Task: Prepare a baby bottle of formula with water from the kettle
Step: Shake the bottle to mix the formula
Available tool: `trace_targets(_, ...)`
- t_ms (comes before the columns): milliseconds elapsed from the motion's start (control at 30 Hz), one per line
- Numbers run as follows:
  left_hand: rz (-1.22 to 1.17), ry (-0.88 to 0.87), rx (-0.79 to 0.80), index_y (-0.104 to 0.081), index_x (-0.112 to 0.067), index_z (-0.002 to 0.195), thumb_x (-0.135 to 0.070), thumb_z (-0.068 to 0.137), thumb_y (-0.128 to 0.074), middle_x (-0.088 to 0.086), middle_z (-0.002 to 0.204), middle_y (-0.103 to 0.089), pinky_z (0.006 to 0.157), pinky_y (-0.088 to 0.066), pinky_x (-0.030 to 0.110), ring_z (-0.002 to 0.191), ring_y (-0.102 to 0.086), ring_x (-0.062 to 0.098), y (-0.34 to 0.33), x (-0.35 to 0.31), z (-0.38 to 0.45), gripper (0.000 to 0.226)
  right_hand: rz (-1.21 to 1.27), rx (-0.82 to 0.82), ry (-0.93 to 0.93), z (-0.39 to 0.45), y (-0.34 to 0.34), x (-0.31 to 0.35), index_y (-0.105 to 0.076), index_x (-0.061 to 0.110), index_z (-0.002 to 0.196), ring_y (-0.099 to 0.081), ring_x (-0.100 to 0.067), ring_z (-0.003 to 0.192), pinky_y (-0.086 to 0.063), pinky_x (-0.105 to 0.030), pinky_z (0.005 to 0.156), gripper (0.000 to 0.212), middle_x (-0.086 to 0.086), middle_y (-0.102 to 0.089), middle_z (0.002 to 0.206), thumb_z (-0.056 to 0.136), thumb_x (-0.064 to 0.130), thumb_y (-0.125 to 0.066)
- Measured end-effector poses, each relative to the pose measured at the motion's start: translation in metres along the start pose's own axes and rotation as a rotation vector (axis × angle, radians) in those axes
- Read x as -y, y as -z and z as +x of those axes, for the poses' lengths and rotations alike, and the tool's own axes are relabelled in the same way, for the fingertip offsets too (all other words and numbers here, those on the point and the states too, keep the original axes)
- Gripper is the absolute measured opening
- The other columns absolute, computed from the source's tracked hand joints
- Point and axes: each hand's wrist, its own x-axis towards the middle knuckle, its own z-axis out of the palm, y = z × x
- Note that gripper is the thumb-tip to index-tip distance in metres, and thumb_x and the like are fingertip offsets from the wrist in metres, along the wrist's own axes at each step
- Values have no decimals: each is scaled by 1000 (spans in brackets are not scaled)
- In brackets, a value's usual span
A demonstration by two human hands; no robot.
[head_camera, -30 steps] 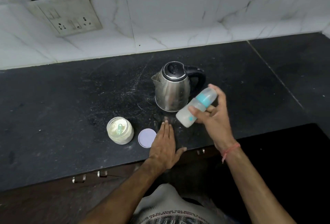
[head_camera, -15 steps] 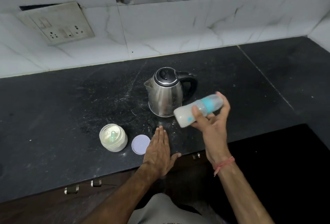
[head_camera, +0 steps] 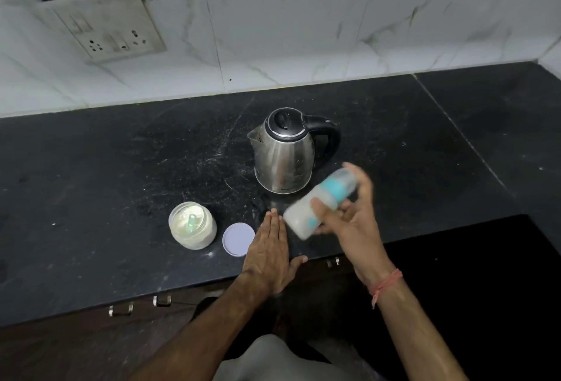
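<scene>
Baby bottle [head_camera: 318,203]: clear body, milky white fill, teal collar, capped; blurred in the frame. It is tilted, base low and toward the left, cap end high and to the right, held above the black countertop [head_camera: 121,168] just in front of the steel kettle [head_camera: 283,154].

Right hand [head_camera: 349,216] grips the bottle round its middle, thumb across the near side, fingers curled behind the collar (red thread on that wrist). The base sticks out past the thumb.

Left hand [head_camera: 270,247] lies flat on the counter, fingers straight and together, holding nothing; the fingertips sit just beside the bottle's base.

Left of that hand: a round pale lid [head_camera: 238,239], then an open formula jar [head_camera: 192,228] with a scoop standing in the powder.

Counter edge runs close under the left palm. Bare counter lies left of the jar and right of the kettle.
</scene>
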Motion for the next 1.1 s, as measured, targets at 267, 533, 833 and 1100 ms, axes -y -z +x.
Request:
trace_targets(267, 36, -33, 24, 11, 8, 173, -81, 109, -19, 33, 181, 17, 140, -1, 50, 172, 13, 44, 0, 2, 4, 114, -65, 65, 13, 5, 1, 3, -33, 39, 160, -79, -26, 104, -68, -43, 66, 87, -6, -74, 119, 96, 4, -79)
trace_targets(533, 55, -40, -2, 1, 11, 173, -82, 106, -16, 36, 181, 4, 141, -4, 51, 173, 4, 46, -9, 4, 7, 116, 18, 4, 13, -1, -4, 3, -33, 41, 160, -78, -28, 105, -67, -42, 62, 85, -6, -71, 124, 93, 17, -80)
trace_targets(833, 83, -18, 50, 6, 7, 174, -89, 103, -20, 35, 181, 11, 140, -2, 51, 172, 7, 46, -6, 0, 8, 123, -22, 83, -22, 4, -2, 8, -33, 42, 159, -79, -30, 104, -68, -42, 62, 84, -11, -70, 123, 93, 19, -79)
trace_targets(1100, 114, 3, 83, 16, 17, 167, -86, 103, -26, 43, 175, 20, 140, -2, 54, 170, 13, 52, -2, -4, 8, 129, -77, 141, 51, 19, 13, 35, -32, 40, 161, -76, -32, 103, -67, -43, 61, 88, -11, -70, 123, 92, 16, -80)
